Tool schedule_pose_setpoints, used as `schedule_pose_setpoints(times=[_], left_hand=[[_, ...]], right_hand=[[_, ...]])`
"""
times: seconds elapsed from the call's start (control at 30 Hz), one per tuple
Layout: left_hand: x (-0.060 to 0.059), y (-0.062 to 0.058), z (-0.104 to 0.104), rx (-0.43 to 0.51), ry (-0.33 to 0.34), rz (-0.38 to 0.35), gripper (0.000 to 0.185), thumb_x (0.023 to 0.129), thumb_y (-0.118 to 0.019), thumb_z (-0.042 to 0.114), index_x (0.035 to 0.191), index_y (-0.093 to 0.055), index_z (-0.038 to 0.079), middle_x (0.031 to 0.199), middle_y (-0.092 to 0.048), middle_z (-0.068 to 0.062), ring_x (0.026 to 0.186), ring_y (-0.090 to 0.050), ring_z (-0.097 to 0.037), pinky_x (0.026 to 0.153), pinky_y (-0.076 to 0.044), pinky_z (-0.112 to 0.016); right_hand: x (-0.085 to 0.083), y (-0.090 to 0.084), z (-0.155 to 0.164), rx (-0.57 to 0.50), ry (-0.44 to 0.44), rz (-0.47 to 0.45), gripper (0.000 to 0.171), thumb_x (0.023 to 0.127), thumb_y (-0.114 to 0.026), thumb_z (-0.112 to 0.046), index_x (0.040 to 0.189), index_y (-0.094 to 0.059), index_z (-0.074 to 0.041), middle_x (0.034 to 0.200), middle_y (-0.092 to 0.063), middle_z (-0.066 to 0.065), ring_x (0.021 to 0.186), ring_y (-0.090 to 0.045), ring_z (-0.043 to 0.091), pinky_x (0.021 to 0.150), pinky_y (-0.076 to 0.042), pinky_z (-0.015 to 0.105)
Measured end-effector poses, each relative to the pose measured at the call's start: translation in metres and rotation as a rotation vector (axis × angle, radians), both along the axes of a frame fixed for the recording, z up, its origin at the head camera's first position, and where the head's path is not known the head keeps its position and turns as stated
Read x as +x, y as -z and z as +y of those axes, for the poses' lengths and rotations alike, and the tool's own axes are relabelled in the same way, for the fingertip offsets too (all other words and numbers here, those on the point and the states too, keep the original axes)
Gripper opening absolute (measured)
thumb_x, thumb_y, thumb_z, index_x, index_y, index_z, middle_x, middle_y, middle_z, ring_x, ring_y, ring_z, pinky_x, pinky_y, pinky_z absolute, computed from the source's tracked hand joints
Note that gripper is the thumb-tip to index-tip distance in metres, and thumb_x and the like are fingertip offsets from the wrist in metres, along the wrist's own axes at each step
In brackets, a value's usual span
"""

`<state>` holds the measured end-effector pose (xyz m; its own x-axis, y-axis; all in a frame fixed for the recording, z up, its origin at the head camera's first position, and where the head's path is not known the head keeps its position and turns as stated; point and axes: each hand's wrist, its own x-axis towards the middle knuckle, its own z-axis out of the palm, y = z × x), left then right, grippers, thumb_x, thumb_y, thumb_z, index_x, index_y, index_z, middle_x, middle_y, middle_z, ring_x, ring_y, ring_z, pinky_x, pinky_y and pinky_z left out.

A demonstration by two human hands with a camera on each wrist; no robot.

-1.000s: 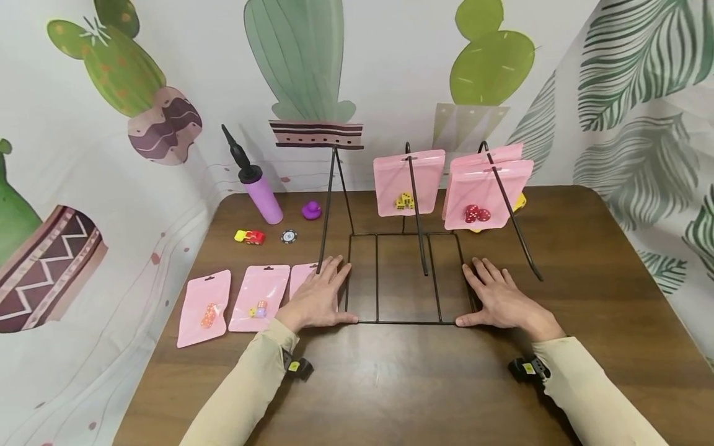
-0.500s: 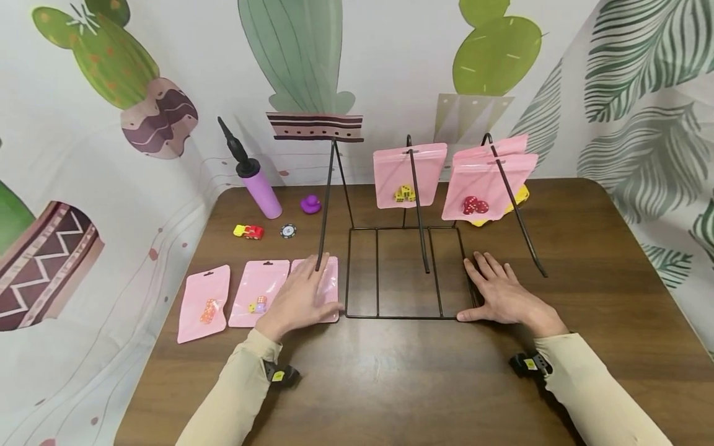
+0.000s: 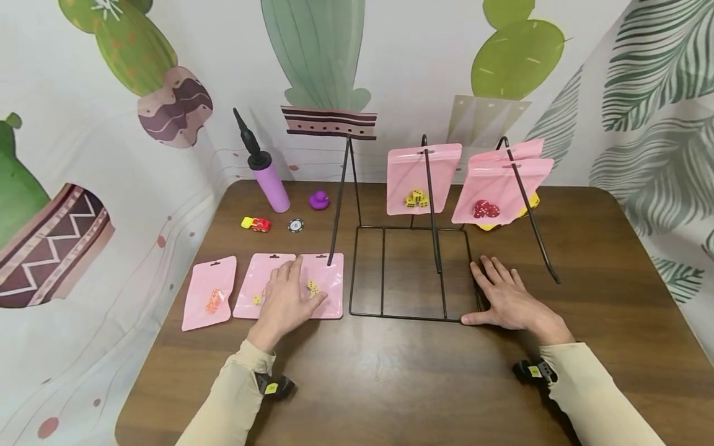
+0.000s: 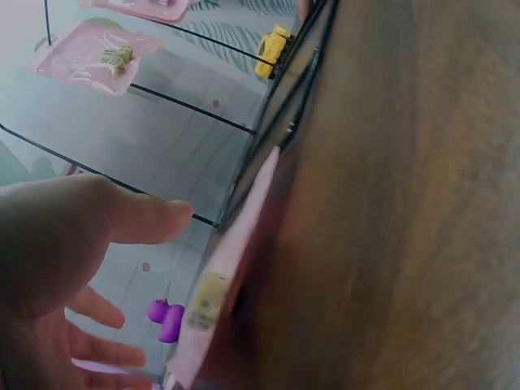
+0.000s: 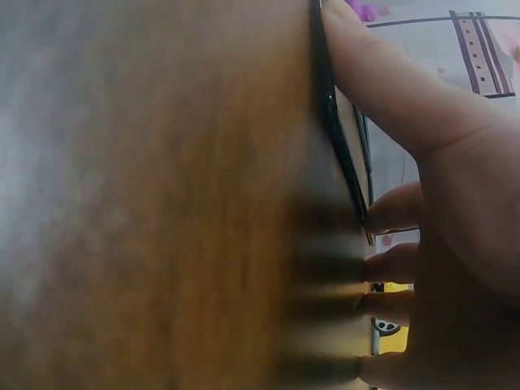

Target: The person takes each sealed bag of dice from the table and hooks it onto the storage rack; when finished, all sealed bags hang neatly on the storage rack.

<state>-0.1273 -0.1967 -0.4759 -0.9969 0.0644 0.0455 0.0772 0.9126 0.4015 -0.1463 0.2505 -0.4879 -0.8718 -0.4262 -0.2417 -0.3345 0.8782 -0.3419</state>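
Pouch (image 3: 323,286) under left grip (image 3: 287,297) (probably touching)

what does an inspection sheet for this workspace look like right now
surface: brown wooden table.
job's things: three pink pouches flat on it, left hand resting across the middle pouch and right pouch; wire rack with pouches hung on two hooks.
clutter: purple pump, purple duck, toy car, chip.
grips: left hand flat; right hand flat against rack base.
cables: nothing seen.
surroundings: cactus-print backdrop.
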Motion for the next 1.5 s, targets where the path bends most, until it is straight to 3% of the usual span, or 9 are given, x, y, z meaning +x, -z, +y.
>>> schedule_pose_setpoints(times=[0.2, 0.57, 0.87, 1.17, 1.3, 1.4, 1.5], left_hand=[[0.0, 0.005, 0.001, 0.011, -0.045, -0.021, 0.099, 0.078, -0.074, 0.052, 0.149, -0.03, -0.001, 0.14, -0.04, -0.025, 0.125, -0.038, -0.041, 0.102, -0.037, -0.055], [0.002, 0.017, 0.002, -0.011, -0.015, 0.0, 0.097, 0.075, -0.078, 0.046, 0.146, -0.034, -0.003, 0.136, -0.041, -0.025, 0.123, -0.037, -0.042, 0.103, -0.035, -0.055], [0.003, 0.022, 0.005, -0.044, -0.054, -0.047, 0.107, 0.073, -0.078, 0.052, 0.15, -0.026, -0.001, 0.14, -0.041, -0.028, 0.123, -0.037, -0.043, 0.092, -0.041, -0.056], [0.003, 0.023, 0.009, 0.004, -0.037, -0.002, 0.103, 0.074, -0.081, 0.039, 0.148, -0.026, -0.008, 0.119, -0.046, -0.026, 0.113, -0.039, -0.041, 0.097, -0.037, -0.052], [0.005, 0.024, 0.012, 0.052, -0.04, 0.008, 0.102, 0.075, -0.082, 0.03, 0.15, -0.023, -0.007, 0.111, -0.043, -0.02, 0.1, -0.043, -0.033, 0.082, -0.042, -0.042], [0.005, 0.023, 0.014, 0.087, -0.05, -0.013, 0.102, 0.077, -0.081, 0.025, 0.153, -0.019, -0.002, 0.111, -0.04, -0.017, 0.083, -0.045, -0.025, 0.065, -0.041, -0.032], [0.005, 0.021, 0.016, 0.111, -0.058, -0.033, 0.103, 0.077, -0.081, 0.021, 0.154, -0.016, 0.001, 0.114, -0.038, -0.017, 0.072, -0.045, -0.02, 0.056, -0.039, -0.026]], right_hand=[[0.002, 0.002, 0.0, -0.017, 0.005, -0.006, 0.121, 0.073, -0.067, -0.072, 0.153, -0.018, 0.003, 0.159, -0.007, 0.031, 0.145, -0.004, 0.05, 0.109, -0.006, 0.073], [0.003, 0.002, 0.001, -0.024, 0.004, -0.003, 0.121, 0.072, -0.067, -0.073, 0.153, -0.018, 0.003, 0.159, -0.008, 0.031, 0.145, -0.004, 0.05, 0.109, -0.006, 0.074], [0.002, 0.003, 0.003, -0.022, 0.004, -0.008, 0.121, 0.072, -0.067, -0.073, 0.154, -0.018, 0.002, 0.159, -0.007, 0.031, 0.145, -0.004, 0.049, 0.109, -0.005, 0.073], [0.002, 0.004, 0.002, -0.035, 0.001, -0.001, 0.12, 0.073, -0.067, -0.072, 0.154, -0.017, 0.003, 0.159, -0.007, 0.031, 0.145, -0.004, 0.05, 0.109, -0.005, 0.074], [0.001, 0.005, 0.003, -0.034, 0.003, -0.004, 0.121, 0.073, -0.066, -0.073, 0.154, -0.017, 0.002, 0.159, -0.006, 0.031, 0.145, -0.003, 0.049, 0.109, -0.004, 0.073], [0.001, 0.005, 0.004, -0.035, 0.006, -0.005, 0.121, 0.072, -0.066, -0.074, 0.154, -0.017, 0.002, 0.159, -0.006, 0.031, 0.145, -0.002, 0.049, 0.11, -0.004, 0.073], [0.0, 0.006, 0.004, -0.036, 0.007, -0.005, 0.122, 0.072, -0.065, -0.074, 0.154, -0.016, 0.002, 0.159, -0.006, 0.031, 0.145, -0.002, 0.049, 0.109, -0.004, 0.073]])
